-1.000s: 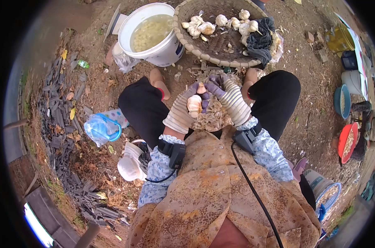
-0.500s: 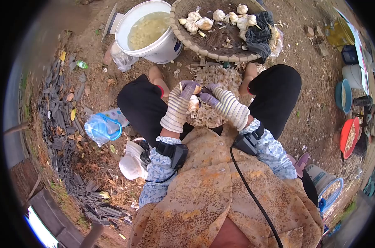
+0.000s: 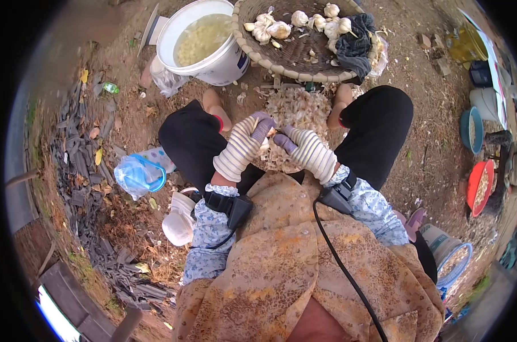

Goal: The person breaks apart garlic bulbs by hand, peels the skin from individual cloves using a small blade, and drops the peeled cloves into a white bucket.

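Observation:
My left hand (image 3: 248,142), in a striped glove with purple fingers, is closed around a garlic bulb (image 3: 264,145), mostly hidden by the fingers. Close beside it, my right hand (image 3: 309,149), gloved alike, has its thumb and fingers pinched together near the top of the garlic. What the right fingers pinch is too small to make out. Beneath both hands lies a heap of garlic skins (image 3: 298,111) between my feet. Beyond my feet, a woven basket (image 3: 258,61) holds several garlic bulbs and a dark cloth (image 3: 355,43).
A white bucket (image 3: 227,67) with peeled cloves in liquid stands left of the basket. A blue-handled container with plastic (image 3: 134,175) and a white container (image 3: 178,222) sit at my left. To the right are a blue basin (image 3: 473,131), a red basin (image 3: 481,188) and another bucket (image 3: 441,245).
My left hand has turned slightly and shifted a little left and down, covering more of the garlic bulb. My right hand has moved slightly left. The whole view has shifted a bit.

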A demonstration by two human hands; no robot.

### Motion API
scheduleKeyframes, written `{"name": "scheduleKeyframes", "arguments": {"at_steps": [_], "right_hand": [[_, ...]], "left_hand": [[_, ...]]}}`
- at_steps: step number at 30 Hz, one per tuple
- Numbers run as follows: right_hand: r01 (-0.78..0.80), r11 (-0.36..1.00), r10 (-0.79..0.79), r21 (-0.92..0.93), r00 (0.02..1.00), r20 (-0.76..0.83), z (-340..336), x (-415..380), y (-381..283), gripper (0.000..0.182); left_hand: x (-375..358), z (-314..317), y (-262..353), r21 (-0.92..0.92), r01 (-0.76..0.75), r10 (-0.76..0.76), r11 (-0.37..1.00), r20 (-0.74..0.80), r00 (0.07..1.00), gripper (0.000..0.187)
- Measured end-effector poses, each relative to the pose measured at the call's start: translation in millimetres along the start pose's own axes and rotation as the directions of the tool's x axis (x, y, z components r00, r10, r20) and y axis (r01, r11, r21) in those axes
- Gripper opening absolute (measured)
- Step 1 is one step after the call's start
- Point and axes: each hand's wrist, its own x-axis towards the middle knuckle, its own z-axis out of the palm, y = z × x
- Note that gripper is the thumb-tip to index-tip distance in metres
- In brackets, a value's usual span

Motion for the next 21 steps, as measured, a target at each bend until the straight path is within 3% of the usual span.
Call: {"name": "scheduleKeyframes", "arguments": {"at_steps": [1, 3, 4, 6, 7, 8, 10, 12, 14, 15, 16, 18, 19, 21], "right_hand": [[0.029, 0.997, -0.027, 0.078, 0.999, -0.03, 1, -2, 0, 0.031], [0.017, 0.967, -0.012, 0.254, 1.0, -0.023, 1, -7, -1, 0.031], [0.01, 0.967, -0.006, 0.256, 1.0, -0.016, 1, -8, 1, 0.031], [-0.193, 0.886, 0.132, 0.421, 0.977, 0.169, 1, -9, 7, 0.032], [-0.226, 0.851, 0.157, 0.473, 0.971, 0.182, 3, -11, 6, 0.033], [-0.23, 0.852, 0.157, 0.471, 0.969, 0.189, 2, -11, 5, 0.033], [-0.34, 0.782, 0.241, 0.523, 0.938, 0.249, -2, -9, 2, 0.033], [-0.326, 0.75, 0.214, 0.576, 0.943, 0.256, 1, -6, 9, 0.032], [-0.276, 0.85, 0.191, 0.448, 0.955, 0.227, -1, -6, 11, 0.032], [-0.285, 0.808, 0.204, 0.515, 0.956, 0.21, 0, -7, 8, 0.032], [-0.282, 0.81, 0.203, 0.514, 0.957, 0.205, 0, -6, 8, 0.032], [-0.288, 0.794, 0.211, 0.535, 0.956, 0.201, 2, -5, 10, 0.035], [-0.264, 0.798, 0.167, 0.542, 0.961, 0.221, 1, -4, 11, 0.036], [-0.279, 0.783, 0.159, 0.556, 0.954, 0.255, -6, -5, 4, 0.037]], "left_hand": [[-1, -1, -1, -0.085, 0.069, -0.066, 0.994, 0.04, 0.997, 0.019], [-3, -1, -6, -0.091, 0.067, -0.066, 0.994, 0.017, 0.998, 0.021], [-3, 0, -10, -0.096, 0.056, -0.056, 0.994, -0.002, 0.998, 0.024], [-6, 1, -14, -0.116, 0.098, -0.099, 0.988, -0.003, 0.995, 0.026], [-8, 3, -15, -0.227, 0.137, -0.138, 0.964, 0.012, 0.99, 0.026], [-10, 4, -15, -0.335, 0.172, -0.172, 0.927, 0.029, 0.985, 0.026], [-8, 0, -19, -0.365, 0.206, -0.198, 0.908, 0.059, 0.978, 0.029], [-6, -2, -23, -0.391, 0.237, -0.218, 0.889, 0.094, 0.971, 0.032], [-1, -1, -29, -0.293, 0.264, -0.295, 0.919, -0.065, 0.953, 0.039], [2, 1, -33, -0.304, 0.112, -0.136, 0.946, -0.058, 0.989, 0.044], [3, 1, -36, -0.303, 0.11, -0.132, 0.947, -0.055, 0.99, 0.044], [0, 1, -35, -0.245, -0.057, 0.048, 0.968, -0.046, 0.998, 0.046], [-1, 0, -34, -0.243, -0.056, 0.047, 0.969, -0.042, 0.998, 0.046], [-7, -3, -29, -0.27, 0.103, -0.098, 0.957, 0.03, 0.995, 0.05]]}}
